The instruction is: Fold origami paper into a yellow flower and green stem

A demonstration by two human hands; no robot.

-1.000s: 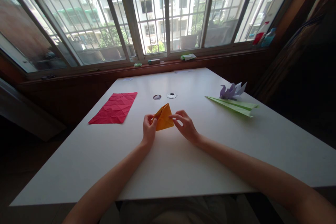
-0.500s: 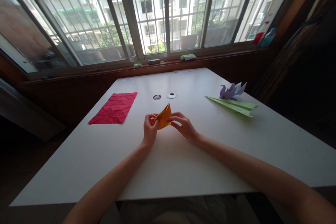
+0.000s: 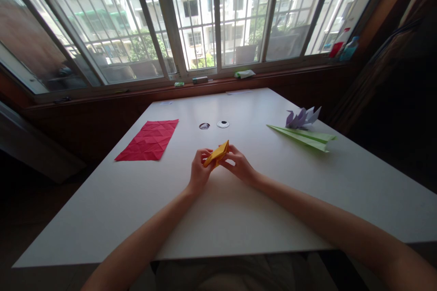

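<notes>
A folded piece of orange paper is held just above the white table, near its middle. My left hand pinches its lower left end. My right hand grips its right side with the fingers curled over the fold. The paper is pressed nearly flat into a narrow tilted wedge, its point up and to the right. The two hands almost touch around it.
A creased red sheet lies flat at the left. A green paper plane and a purple folded figure sit at the right. Two small round objects lie beyond the hands. Barred windows stand behind the far edge.
The orange paper was an open upright triangle; both hands have closed in and pressed it into a thin, flatter wedge. The left hand has moved slightly right.
</notes>
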